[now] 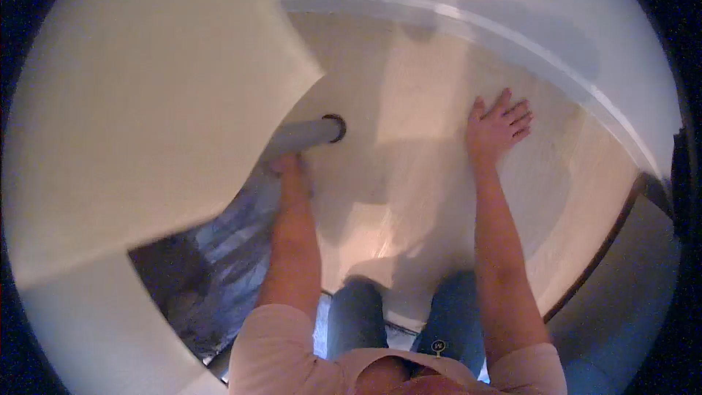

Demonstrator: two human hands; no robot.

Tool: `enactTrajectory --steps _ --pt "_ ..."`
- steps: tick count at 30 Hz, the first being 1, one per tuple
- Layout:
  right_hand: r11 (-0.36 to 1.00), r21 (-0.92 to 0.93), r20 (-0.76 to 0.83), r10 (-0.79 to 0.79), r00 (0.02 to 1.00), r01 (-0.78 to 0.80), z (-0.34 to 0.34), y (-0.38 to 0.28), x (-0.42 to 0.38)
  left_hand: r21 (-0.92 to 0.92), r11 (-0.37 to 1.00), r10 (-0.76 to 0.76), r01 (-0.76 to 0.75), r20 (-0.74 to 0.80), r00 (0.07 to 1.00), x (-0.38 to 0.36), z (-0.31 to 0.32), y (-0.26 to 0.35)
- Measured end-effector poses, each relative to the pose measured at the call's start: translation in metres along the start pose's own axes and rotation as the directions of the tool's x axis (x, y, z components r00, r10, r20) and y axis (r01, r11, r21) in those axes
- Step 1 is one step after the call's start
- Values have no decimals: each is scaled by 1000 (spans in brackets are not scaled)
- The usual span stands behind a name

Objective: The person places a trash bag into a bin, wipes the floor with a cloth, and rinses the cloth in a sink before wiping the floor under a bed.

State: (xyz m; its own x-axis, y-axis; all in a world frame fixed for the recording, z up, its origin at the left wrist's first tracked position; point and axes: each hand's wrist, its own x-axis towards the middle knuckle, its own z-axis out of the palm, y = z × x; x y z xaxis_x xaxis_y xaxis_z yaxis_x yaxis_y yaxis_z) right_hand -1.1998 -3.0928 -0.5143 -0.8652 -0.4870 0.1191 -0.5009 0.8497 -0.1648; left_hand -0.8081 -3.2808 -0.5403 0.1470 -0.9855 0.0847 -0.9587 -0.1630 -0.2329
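My right hand [501, 126] reaches forward over the light wood floor, its fingers spread and nothing in it. My left hand [287, 162] is at the near side of a grey round leg [306, 134] with a dark ring at its foot. The leg comes out from under a large pale panel [161, 102], which looks like a tabletop. The left fingers are blurred and partly hidden by the leg, so whether they grip it cannot be seen.
A pale wall with a white skirting board [526, 47] curves across the far side. Dark patterned fabric [234, 249] lies under the panel at left. A grey piece with a dark edge [621, 263] stands at right. My knees [358, 307] are close below.
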Motion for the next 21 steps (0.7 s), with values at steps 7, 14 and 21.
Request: enactTrajectory --steps 7,14,21 --pt "995 -87 42 62 997 -58 6 -12 8 -204 979 -64 28 -173 983 142 21 -39" --pt "998 -47 14 50 999 -49 11 -16 9 -518 449 684 -728 -325 653 215 -2 170" --pt "992 -119 -10 26 1000 -27 17 -5 0 -355 841 325 -407 -271 906 108 -16 21"
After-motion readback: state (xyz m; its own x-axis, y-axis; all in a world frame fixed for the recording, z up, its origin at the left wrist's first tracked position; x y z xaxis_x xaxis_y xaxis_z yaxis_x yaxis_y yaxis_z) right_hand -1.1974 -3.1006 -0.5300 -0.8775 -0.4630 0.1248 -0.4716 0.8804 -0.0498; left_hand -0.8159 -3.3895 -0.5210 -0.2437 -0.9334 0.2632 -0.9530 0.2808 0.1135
